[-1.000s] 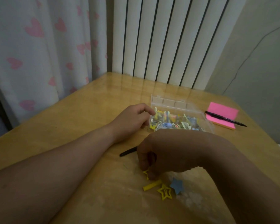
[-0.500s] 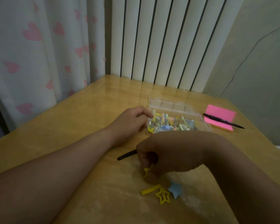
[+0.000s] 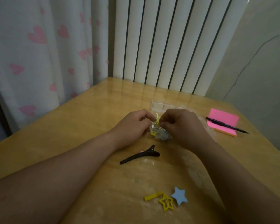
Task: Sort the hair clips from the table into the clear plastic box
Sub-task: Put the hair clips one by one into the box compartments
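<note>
Head view (only view).

R hand [image 3: 179,125]: thumb + forefinger tips closed on a small yellow clip [image 3: 158,122], pinch grip. L hand [image 3: 132,125]: fingers curled, tips right up against the same clip from the other side. Can't tell if it pinches the clip, holds the box wall, or only touches.

Clip pos.: held above the box [image 3: 158,105], over its near-left part, with the pile of clips already inside directly below. Clip too small and blurred to read its long axis.

Key relation: the box lies straight under the grip, so my judgement is the drop needs only a release, no sideways travel.

Left on the table [image 3: 87,126], all on the near side of the box:
- black clip [image 3: 141,155], just beside the box, between the forearms. Long axis approx. left-right, right end tilted slightly away. L hand nearer.
- bar clip [image 3: 153,196], star clip [image 3: 166,204], blue star [image 3: 179,198]: tight group, bar touching star clip, well apart from the box, close to the R forearm. R hand looks the better reach.

Est. progress: most clips boxed, four still out plus the one in hand.

Off-task: pink notes [image 3: 223,122] w/ pen [image 3: 226,125] on top, right of the box.
</note>
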`<state>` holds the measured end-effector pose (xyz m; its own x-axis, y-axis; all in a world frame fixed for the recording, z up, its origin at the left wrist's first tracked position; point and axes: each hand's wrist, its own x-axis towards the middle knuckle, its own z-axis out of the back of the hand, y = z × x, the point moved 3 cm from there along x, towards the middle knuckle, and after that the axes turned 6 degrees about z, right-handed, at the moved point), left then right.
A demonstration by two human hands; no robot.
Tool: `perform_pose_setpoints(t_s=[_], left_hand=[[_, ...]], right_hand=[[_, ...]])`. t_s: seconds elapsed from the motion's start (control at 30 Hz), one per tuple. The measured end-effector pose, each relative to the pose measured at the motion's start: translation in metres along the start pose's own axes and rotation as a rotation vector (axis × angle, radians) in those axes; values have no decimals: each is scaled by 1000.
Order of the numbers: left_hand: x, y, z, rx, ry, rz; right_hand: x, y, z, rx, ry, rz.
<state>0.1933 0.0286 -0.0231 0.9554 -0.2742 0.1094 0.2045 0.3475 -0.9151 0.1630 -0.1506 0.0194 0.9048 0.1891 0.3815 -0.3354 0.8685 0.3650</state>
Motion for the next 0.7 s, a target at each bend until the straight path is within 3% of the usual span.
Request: perform_pose_setpoints(t_s=[0.17, 0.53, 0.7], left_hand=[[4, 4, -1, 3, -7, -9], [1, 1, 1, 5, -12, -5], [-3, -3, 1, 19, -1, -14]], right_hand=[[-1, 0, -4, -73, 65, -8], [-3, 8, 22, 104, 93, 24], [-13, 24, 30, 146, 336, 122]])
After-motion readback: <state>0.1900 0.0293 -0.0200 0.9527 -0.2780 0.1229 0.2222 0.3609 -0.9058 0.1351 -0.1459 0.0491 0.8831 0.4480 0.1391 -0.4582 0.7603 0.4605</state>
